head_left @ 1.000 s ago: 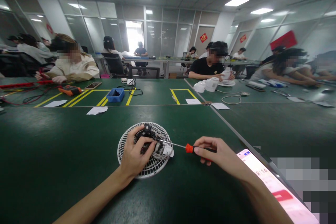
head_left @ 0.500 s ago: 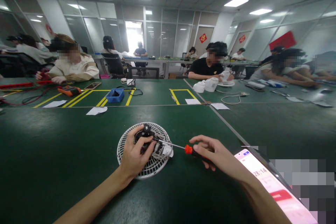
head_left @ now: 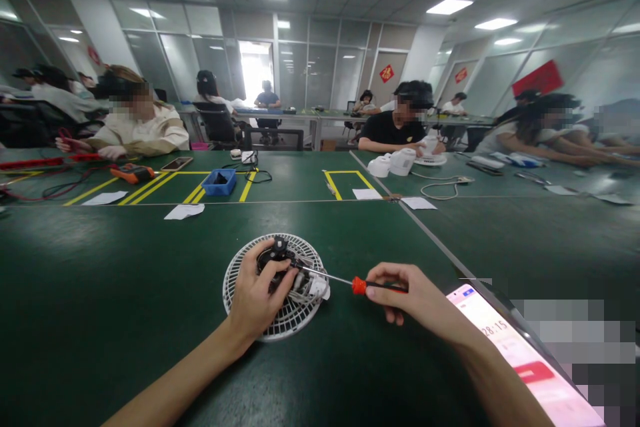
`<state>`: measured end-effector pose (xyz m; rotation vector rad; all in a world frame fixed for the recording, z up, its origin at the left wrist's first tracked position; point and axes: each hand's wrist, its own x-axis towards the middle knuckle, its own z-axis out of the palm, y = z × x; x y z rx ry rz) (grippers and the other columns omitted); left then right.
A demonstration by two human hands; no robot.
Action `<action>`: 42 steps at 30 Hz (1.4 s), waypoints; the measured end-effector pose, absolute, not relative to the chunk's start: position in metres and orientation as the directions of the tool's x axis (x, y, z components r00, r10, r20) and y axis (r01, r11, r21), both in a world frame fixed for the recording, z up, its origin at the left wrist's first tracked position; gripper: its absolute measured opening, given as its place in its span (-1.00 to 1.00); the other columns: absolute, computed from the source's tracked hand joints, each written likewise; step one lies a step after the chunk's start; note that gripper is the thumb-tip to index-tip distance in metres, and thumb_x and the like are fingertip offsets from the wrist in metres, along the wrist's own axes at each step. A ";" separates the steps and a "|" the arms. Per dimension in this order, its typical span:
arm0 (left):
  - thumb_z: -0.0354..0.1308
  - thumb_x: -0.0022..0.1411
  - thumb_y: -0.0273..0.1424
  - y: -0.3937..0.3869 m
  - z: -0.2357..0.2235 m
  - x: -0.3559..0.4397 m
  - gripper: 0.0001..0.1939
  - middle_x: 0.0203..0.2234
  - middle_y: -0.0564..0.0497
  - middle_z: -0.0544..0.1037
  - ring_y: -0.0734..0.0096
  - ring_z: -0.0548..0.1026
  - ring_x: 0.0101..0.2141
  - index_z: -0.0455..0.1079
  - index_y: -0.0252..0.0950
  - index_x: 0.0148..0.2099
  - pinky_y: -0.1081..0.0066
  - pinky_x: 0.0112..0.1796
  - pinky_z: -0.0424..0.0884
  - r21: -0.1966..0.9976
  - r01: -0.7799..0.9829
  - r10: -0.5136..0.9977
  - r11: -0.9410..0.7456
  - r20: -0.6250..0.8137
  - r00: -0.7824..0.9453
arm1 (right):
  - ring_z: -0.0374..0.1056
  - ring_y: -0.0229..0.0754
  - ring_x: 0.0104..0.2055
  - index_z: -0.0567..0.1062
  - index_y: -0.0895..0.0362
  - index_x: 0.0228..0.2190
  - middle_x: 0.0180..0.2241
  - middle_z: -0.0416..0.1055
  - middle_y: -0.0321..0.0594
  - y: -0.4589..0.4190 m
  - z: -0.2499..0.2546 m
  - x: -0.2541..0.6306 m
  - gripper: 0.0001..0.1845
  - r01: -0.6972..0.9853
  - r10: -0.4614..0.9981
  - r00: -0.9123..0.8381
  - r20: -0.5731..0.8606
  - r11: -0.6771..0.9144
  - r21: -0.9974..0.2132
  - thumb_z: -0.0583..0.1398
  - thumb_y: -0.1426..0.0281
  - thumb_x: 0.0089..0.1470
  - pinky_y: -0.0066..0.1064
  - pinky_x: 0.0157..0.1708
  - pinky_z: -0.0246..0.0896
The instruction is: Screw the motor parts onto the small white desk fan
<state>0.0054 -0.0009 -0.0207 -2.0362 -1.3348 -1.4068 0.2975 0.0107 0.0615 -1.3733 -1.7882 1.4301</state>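
A round white fan grille (head_left: 299, 325) lies on the green table in front of me. My left hand (head_left: 254, 299) is closed around a black fan motor assembly (head_left: 280, 247) above the grille. In my right hand (head_left: 413, 293) is a screwdriver (head_left: 359, 285) with a red and black handle, gripped between thumb and fingers. Its metal shaft points left, and the tip reaches the black assembly by my left fingertips; the exact contact spot is hidden. A bundled pale cable (head_left: 299, 297) and a white piece (head_left: 319, 288) rest on the grille beside the assembly.
A lit phone (head_left: 520, 353) lies at the right. Farther back are a blue bin (head_left: 220, 183), an orange meter (head_left: 134, 173), paper slips (head_left: 184, 211), white housings (head_left: 401, 161) and a pale cord (head_left: 443, 187). Co-workers sit across the table, one in a black shirt (head_left: 383, 128).
My right fingers have shifted around the screwdriver handle and curled in more. The shaft and my left hand stay in place. A co-worker's hand at the far left has moved slightly left.
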 end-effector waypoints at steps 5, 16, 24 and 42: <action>0.30 0.26 -0.42 -0.001 -0.020 0.005 -0.85 0.14 -0.16 0.34 0.10 0.44 0.12 0.48 -0.24 -0.10 0.01 0.10 0.52 0.216 0.833 0.494 -0.509 0.866 0.078 | 0.32 -0.32 -0.58 0.56 0.20 -0.32 -0.55 0.38 -0.34 0.012 0.060 0.297 -0.52 0.393 0.897 -0.379 -0.228 -0.066 -0.917 0.39 0.02 -0.03 -0.51 -0.61 0.20; 0.30 0.26 -0.43 -0.001 -0.018 0.006 -0.86 0.13 -0.18 0.35 0.07 0.45 0.10 0.48 -0.26 -0.13 -0.01 0.05 0.54 0.206 0.832 0.481 -0.515 0.873 0.082 | 0.25 -0.41 -0.66 0.49 0.17 -0.33 -0.53 0.47 -0.31 0.011 0.058 0.297 -0.52 0.344 0.852 -0.436 -0.290 -0.141 -0.928 0.35 -0.01 0.03 -0.60 -0.71 0.13; 0.29 0.28 -0.42 -0.002 -0.018 0.005 -0.89 0.12 -0.17 0.36 0.10 0.44 0.10 0.48 -0.26 -0.13 0.02 0.06 0.53 0.212 0.833 0.484 -0.511 0.872 0.075 | 0.25 -0.40 -0.68 0.45 0.14 -0.32 -0.51 0.53 -0.27 0.012 0.053 0.296 -0.59 0.288 0.868 -0.416 -0.271 -0.157 -0.945 0.21 0.02 0.16 -0.62 -0.75 0.04; 0.30 0.26 -0.43 -0.002 -0.019 0.004 -0.87 0.12 -0.16 0.33 0.10 0.43 0.11 0.49 -0.26 -0.12 0.02 0.06 0.54 0.190 0.841 0.476 -0.507 0.875 0.090 | 0.18 -0.41 -0.68 0.44 0.16 -0.23 -0.48 0.56 -0.21 0.012 0.058 0.302 -0.66 0.183 0.814 -0.481 -0.326 -0.271 -0.945 0.31 0.22 0.00 -0.62 -0.76 -0.05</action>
